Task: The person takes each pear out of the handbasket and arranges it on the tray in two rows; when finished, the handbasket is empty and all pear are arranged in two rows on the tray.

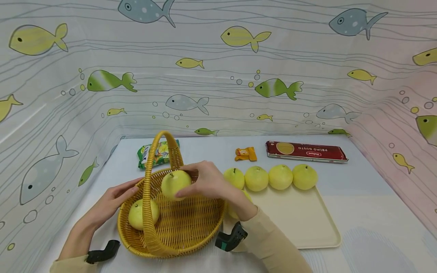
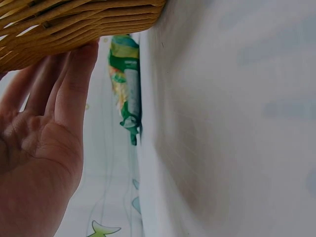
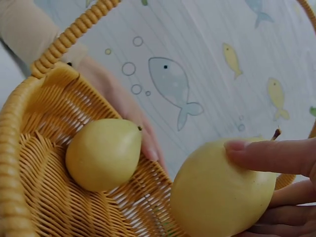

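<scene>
A yellow-green pear [image 1: 175, 185] is held in my right hand [image 1: 209, 180] above the inside of a wicker basket [image 1: 184, 220]; the right wrist view shows the thumb on this pear [image 3: 222, 190] and fingers beneath it. Another pear [image 1: 143, 214] lies in the basket's left part, also visible as a pear [image 3: 103, 154] in the right wrist view. My left hand [image 1: 117, 195] rests against the basket's outer left side. In the left wrist view, the left hand [image 2: 49, 123] touches the woven wall [image 2: 98, 22] with extended fingers.
Several pears [image 1: 280, 177] line the back of a cream tray [image 1: 290, 220], right of the basket; one is partly hidden by my right wrist. Behind stand a green snack bag [image 1: 158, 153], a small orange packet [image 1: 246, 154] and a long red biscuit pack [image 1: 307, 151]. Fish-patterned sheeting surrounds the table.
</scene>
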Available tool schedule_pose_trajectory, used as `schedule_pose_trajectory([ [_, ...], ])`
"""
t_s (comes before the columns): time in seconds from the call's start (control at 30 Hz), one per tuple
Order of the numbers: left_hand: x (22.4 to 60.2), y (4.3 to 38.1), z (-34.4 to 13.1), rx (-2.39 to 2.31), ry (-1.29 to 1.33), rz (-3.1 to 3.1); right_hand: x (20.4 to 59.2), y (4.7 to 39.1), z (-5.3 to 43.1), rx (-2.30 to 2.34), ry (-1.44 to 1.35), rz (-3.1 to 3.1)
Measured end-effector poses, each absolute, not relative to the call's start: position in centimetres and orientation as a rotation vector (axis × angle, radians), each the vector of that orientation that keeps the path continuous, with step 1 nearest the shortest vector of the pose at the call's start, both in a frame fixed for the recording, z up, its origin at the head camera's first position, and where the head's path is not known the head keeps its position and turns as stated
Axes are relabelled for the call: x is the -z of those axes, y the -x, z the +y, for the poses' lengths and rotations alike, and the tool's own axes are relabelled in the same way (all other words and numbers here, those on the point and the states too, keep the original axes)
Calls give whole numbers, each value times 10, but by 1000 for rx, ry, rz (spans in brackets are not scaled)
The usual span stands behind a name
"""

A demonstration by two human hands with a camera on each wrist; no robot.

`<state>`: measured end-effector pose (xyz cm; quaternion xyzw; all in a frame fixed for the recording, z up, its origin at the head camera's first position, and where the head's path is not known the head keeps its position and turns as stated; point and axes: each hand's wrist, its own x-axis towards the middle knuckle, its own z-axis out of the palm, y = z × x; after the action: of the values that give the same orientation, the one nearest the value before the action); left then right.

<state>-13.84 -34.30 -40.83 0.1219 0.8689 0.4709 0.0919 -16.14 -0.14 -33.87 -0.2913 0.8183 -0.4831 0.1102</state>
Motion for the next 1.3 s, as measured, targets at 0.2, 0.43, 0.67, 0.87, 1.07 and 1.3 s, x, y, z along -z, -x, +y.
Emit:
schedule_pose_trajectory([
  [0.2,409,138,-343,-1389,-361,2585,329,162,9,1443,792,2409],
  [0.43,409,138,-343,-1388,-363,2588,320,164,23,1481,742,2401],
  [0.67,409,138,-343,-1391,-355,2582,314,166,37,1534,665,2390],
  [0.87,409,138,-342,-1389,-341,2580,310,168,47,1568,644,2404],
  [1.07,408,137,-342,-1383,-336,2582,307,169,56,1605,594,2380],
  [1.3,408,137,-341,-1388,-331,2576,304,169,65,1612,625,2401],
])
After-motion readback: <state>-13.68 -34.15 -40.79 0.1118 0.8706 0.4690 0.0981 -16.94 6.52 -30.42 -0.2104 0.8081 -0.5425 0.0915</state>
